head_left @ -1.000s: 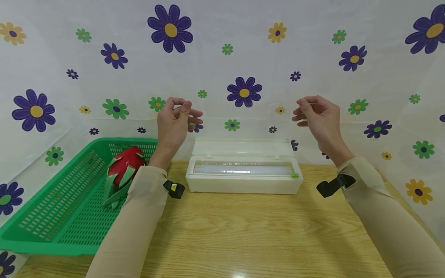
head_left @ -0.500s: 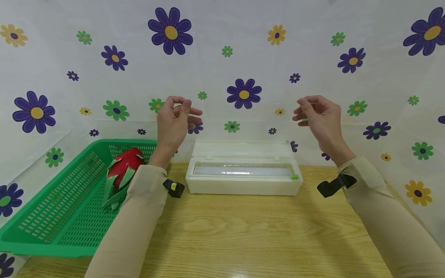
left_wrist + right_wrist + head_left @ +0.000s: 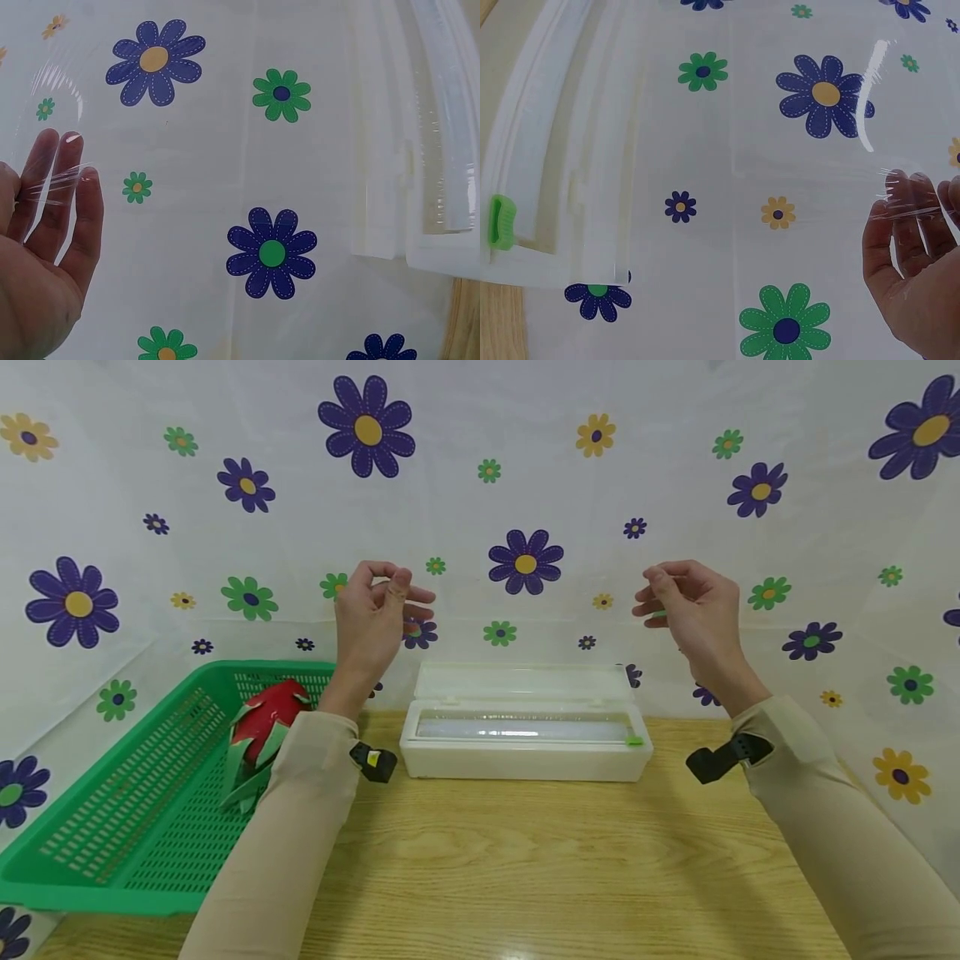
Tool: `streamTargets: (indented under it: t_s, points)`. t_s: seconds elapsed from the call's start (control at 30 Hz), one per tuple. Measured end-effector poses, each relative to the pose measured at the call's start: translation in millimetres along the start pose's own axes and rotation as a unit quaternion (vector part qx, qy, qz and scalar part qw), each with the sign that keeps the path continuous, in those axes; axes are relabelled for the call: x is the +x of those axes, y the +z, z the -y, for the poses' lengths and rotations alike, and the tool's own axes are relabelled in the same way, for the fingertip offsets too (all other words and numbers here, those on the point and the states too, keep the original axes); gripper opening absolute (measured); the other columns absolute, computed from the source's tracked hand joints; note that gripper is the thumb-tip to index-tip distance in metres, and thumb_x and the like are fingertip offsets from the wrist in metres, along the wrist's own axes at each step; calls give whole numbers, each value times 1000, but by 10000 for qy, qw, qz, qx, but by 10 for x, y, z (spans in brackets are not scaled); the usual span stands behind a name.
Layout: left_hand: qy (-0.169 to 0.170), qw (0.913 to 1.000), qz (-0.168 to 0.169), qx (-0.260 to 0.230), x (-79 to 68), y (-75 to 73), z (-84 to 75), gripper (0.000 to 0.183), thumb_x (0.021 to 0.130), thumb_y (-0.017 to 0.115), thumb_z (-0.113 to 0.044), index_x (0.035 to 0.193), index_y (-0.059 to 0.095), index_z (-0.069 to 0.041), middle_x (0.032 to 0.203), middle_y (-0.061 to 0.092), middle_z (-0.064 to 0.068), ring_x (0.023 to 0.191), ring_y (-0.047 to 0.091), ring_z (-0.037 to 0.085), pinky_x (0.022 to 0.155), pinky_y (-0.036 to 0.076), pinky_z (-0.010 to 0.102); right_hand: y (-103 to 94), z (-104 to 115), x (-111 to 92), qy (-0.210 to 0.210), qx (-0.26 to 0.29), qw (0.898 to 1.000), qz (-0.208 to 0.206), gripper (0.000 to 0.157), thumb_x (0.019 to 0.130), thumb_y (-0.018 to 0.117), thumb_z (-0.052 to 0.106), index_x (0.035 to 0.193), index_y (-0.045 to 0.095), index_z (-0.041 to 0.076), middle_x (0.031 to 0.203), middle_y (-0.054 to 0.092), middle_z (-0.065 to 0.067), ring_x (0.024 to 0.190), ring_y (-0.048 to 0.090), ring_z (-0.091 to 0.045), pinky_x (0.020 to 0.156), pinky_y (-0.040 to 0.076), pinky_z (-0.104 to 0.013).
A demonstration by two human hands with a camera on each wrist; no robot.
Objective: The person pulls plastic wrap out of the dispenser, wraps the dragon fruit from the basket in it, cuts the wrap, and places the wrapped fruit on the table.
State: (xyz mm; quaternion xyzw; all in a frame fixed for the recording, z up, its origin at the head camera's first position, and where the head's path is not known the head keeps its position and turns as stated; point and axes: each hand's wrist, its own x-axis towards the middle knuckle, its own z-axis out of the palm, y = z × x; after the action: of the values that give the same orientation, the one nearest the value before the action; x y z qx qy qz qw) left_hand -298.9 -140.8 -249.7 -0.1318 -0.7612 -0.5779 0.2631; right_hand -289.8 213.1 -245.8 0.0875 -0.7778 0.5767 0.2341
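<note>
Between the two raised hands hangs a sheet of clear cling film (image 3: 870, 97), nearly invisible in the head view. Glints and pulled creases reveal it in both wrist views. The left hand (image 3: 372, 622) pinches one side of the film between thumb and finger, other fingers spread loosely. Its opposite side is pinched by the right hand (image 3: 701, 610) at about equal height. Below and between them stands a white cling film dispenser (image 3: 525, 764), its lid (image 3: 525, 681) tipped back. A film roll (image 3: 517, 728) lies inside, and a green slide cutter (image 3: 634, 741) sits at its right end.
At the left, a green plastic basket (image 3: 112, 893) holds a red dragon fruit (image 3: 264, 718) with green scales, partly behind the left forearm. A wood-grain table (image 3: 540, 860) lies under everything. White flower-print sheeting (image 3: 465, 410) rises behind.
Both hands have risen slightly and moved a little farther apart, keeping their pinch. The dispenser, basket and dragon fruit have stayed in place.
</note>
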Motion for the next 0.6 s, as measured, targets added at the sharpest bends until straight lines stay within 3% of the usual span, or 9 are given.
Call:
streamTargets:
  t_s: [0.6]
  points:
    - [174, 9998, -21, 85, 36, -26, -47, 33, 105, 53, -38, 118, 55, -8, 107, 78, 18, 76, 74, 2, 70, 60, 19, -27, 76, 19, -97, 48, 9999, -24, 33, 104, 58, 32, 127, 67, 10, 90, 71, 17, 82, 72, -2, 76, 58, -15]
